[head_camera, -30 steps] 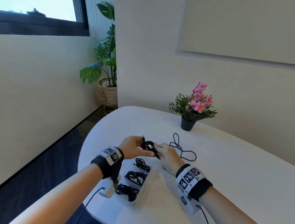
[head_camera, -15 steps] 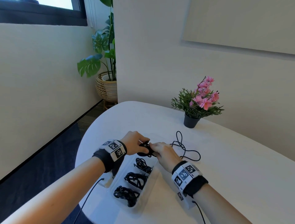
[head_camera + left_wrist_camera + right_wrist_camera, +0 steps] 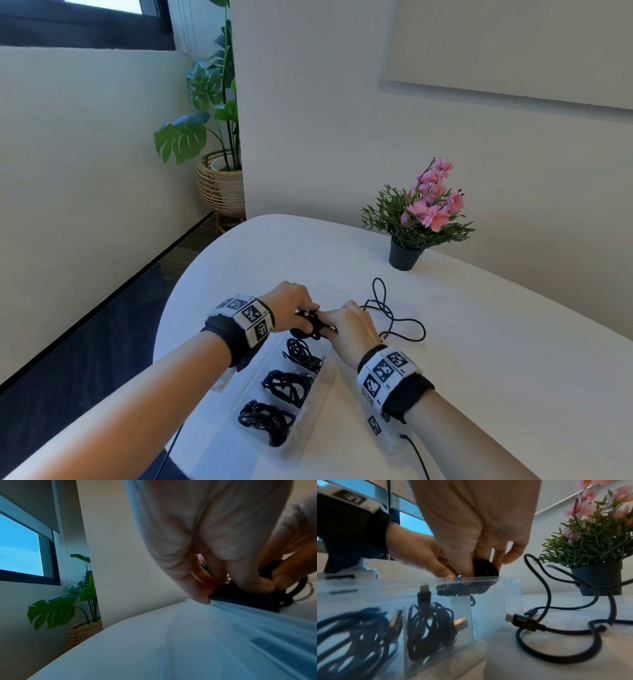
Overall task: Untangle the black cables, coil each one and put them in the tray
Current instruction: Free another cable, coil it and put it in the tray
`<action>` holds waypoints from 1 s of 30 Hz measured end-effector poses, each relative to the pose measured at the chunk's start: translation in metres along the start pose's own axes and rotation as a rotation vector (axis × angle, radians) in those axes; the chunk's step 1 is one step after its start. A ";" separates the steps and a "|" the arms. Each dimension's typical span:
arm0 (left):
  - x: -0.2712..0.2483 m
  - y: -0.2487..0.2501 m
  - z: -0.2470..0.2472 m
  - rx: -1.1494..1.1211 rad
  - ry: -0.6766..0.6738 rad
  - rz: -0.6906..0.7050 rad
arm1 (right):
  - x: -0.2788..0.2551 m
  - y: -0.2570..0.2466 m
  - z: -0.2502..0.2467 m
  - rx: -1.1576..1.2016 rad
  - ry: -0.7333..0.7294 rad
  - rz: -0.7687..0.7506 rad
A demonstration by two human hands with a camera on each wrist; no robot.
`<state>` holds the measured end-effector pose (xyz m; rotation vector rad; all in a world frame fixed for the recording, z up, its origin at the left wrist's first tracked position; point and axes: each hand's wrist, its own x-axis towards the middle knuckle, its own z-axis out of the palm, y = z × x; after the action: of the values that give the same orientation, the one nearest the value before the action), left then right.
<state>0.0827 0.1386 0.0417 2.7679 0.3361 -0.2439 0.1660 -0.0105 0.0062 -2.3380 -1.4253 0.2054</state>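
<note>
Nearest compartment: I am seeing a coiled bundle lying low and left of centre in the head view, inside the clear tray; its strands are blurring together in the right wrist view.
Second compartment: another coil is sitting just above the first, with a metal plug poking out of it in the right wrist view.
Third compartment: a third coil is lying just below my hands, its far edge hidden by them.
Left hand: I am curling its fingers down onto the coiled cable at the middle of the head frame; the fingertips are pinching the black loops against the tray rim.
Right hand: I am closing thumb and fingers round the same coil from the right, a narrow grip; my palm is covering most of the bundle.
Coiled cable position: it is hanging at the tray's far end, partly below the rim in the right wrist view; I cannot tell whether it is touching the floor of the compartment.
Loose cable: it is sprawling on the white table right of my hands, one stretch hidden behind my right hand.
Flower pot: it is standing beyond the loose cable, upper right of centre.
Leafy plant: it is standing in a woven basket at upper left, partly cut off by the wall corner.
</note>
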 end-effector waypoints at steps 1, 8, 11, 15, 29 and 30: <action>0.001 0.000 0.000 0.013 -0.020 -0.004 | 0.001 0.001 -0.002 0.050 -0.043 -0.003; 0.004 0.003 -0.003 0.126 -0.119 0.035 | 0.000 0.012 -0.007 0.111 -0.019 -0.026; 0.001 0.004 0.001 0.231 -0.161 0.096 | 0.006 0.011 -0.005 -0.062 -0.055 0.020; -0.005 0.000 -0.005 0.259 -0.217 0.145 | 0.004 0.004 -0.010 -0.200 -0.018 0.030; 0.016 0.011 -0.016 0.485 -0.252 0.233 | 0.017 -0.010 -0.009 -0.408 -0.089 0.123; 0.017 0.013 -0.017 0.512 -0.245 0.229 | 0.018 -0.009 -0.009 -0.390 -0.099 0.146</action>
<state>0.1043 0.1364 0.0579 3.1839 -0.1287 -0.6857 0.1702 0.0063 0.0197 -2.7864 -1.4471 0.0897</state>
